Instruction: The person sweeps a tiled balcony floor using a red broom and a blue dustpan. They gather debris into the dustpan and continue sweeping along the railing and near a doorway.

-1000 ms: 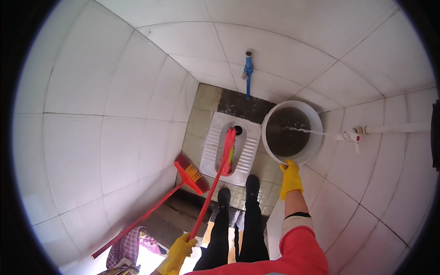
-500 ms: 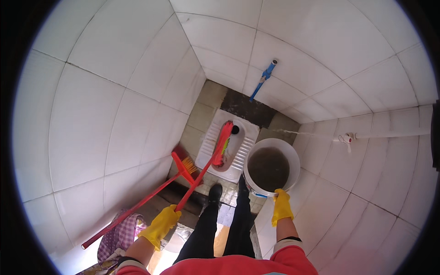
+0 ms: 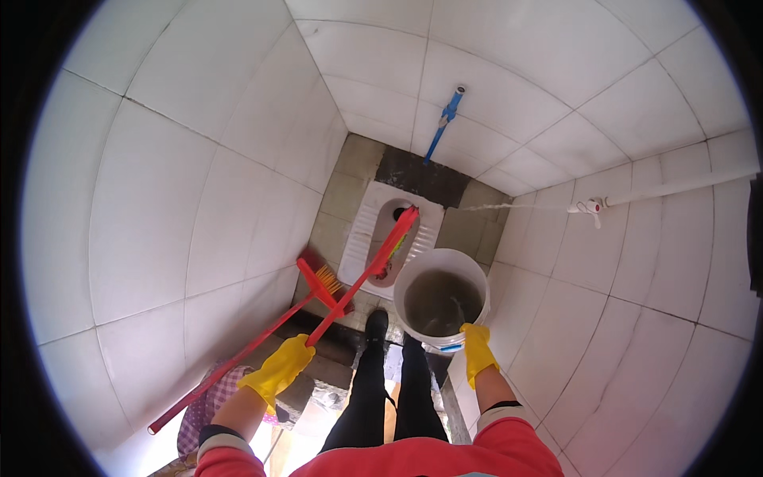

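Observation:
My left hand point(image 3: 280, 367), in a yellow rubber glove, is closed around the red handle of a scrub brush point(image 3: 366, 274). Its red head with some yellow-green bristles lies over the basin of a white squat toilet point(image 3: 363, 238). In a matching glove, my right hand point(image 3: 478, 350) grips the near rim of a white bucket point(image 3: 479, 268). Murky grey-brown water point(image 3: 442, 300) partly fills the bucket, its surface disturbed. The bucket sits to the right of my legs and overlaps the toilet's near right corner; whether its base touches the floor is hidden.
A red broom point(image 3: 319, 288) with orange bristles leans at the left wall. Water sprays from a white tap point(image 3: 592, 207) on the right wall. A blue pipe point(image 3: 445, 119) stands out from the far wall. Checked purple cloth point(image 3: 208, 397) lies at lower left.
The bucket has shifted left and nearer to me with my right hand, and its water now ripples. The brush head has swung right over the toilet basin. The view has also shifted slightly.

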Action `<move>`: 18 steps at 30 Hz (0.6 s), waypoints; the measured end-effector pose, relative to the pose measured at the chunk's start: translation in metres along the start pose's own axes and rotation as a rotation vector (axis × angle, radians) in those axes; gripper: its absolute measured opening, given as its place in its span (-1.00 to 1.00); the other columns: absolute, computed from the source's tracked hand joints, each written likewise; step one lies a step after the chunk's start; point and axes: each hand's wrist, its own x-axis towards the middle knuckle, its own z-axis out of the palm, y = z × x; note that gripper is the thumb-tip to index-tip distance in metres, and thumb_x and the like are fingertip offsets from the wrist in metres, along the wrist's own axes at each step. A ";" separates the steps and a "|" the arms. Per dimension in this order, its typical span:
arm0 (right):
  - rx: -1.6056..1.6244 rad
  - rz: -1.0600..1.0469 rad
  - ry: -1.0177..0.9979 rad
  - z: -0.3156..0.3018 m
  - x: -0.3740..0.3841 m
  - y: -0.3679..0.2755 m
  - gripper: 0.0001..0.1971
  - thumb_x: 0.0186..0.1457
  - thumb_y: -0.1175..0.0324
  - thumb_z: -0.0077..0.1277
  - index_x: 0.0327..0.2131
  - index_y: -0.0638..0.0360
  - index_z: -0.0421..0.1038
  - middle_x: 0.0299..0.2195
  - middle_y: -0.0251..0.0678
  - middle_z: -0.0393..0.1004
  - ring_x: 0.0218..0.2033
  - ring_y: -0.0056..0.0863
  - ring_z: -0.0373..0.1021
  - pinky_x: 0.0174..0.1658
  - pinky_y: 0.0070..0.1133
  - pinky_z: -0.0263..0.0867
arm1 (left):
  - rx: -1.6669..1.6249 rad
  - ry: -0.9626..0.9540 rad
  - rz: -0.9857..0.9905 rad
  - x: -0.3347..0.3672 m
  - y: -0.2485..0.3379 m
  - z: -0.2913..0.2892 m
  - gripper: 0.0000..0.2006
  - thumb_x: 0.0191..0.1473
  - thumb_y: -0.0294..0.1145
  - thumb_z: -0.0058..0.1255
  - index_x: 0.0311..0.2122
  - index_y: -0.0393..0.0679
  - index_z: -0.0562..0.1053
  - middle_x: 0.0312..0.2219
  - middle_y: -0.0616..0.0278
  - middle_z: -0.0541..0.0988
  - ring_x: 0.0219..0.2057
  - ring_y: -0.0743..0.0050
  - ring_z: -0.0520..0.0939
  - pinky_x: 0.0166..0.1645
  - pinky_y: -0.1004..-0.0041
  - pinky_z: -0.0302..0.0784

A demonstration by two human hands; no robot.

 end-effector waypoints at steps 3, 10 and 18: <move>-0.116 -0.158 -0.026 -0.005 0.035 0.020 -0.52 -0.27 0.26 0.31 -0.24 0.37 0.49 -0.23 0.04 0.56 -0.17 -0.05 0.50 -0.11 -0.35 0.41 | -0.069 -0.008 -0.001 -0.011 0.006 -0.002 -0.75 0.16 -0.34 -0.07 -0.07 -0.15 0.44 -0.56 0.34 0.44 -0.65 0.57 0.36 -0.56 0.50 0.26; -0.087 -0.292 -0.022 0.004 0.010 -0.052 -0.48 -0.18 0.26 0.27 -0.15 0.43 0.46 -0.16 0.10 0.53 -0.09 -0.04 0.47 -0.04 -0.35 0.38 | -0.152 -0.007 -0.075 -0.001 0.011 0.003 -0.79 0.17 -0.32 -0.05 -0.13 -0.15 0.45 -0.54 0.32 0.45 -0.66 0.56 0.38 -0.58 0.51 0.28; -0.100 -0.344 -0.107 0.018 -0.059 -0.138 -0.43 -0.16 0.14 0.25 -0.13 0.41 0.47 -0.08 0.14 0.48 0.01 0.00 0.40 0.04 -0.35 0.31 | -0.240 -0.045 -0.107 0.019 0.016 -0.020 -0.78 0.20 -0.32 -0.06 -0.11 -0.18 0.45 -0.54 0.28 0.46 -0.69 0.54 0.39 -0.59 0.51 0.30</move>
